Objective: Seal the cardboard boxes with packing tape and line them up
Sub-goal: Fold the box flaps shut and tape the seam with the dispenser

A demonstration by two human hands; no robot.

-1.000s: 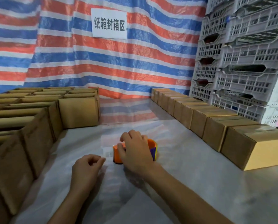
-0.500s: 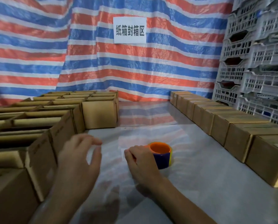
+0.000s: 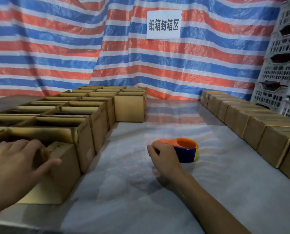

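An orange and blue tape dispenser (image 3: 187,150) stands on the grey table (image 3: 137,196), near the middle. My right hand (image 3: 164,157) rests on the table against the dispenser's left side, fingers loosely curled, holding nothing that I can see. At the left, my left hand (image 3: 17,159) grips the top corner of the nearest open cardboard box (image 3: 63,176), fingers over its flap and thumb on its front face. Behind that box stand several more open boxes (image 3: 83,108) in a block. A row of several closed boxes (image 3: 252,127) lines the table's right side.
A red, white and blue striped tarp (image 3: 56,48) hangs behind the table, with a white paper sign (image 3: 164,24) on it. Grey plastic crates (image 3: 282,68) are stacked at the far right, behind the closed row. Bare tabletop lies between the two groups of boxes.
My left hand rose from the table and moved left onto the nearest open box. My right hand let go of the dispenser and lies beside it. The view swung left.
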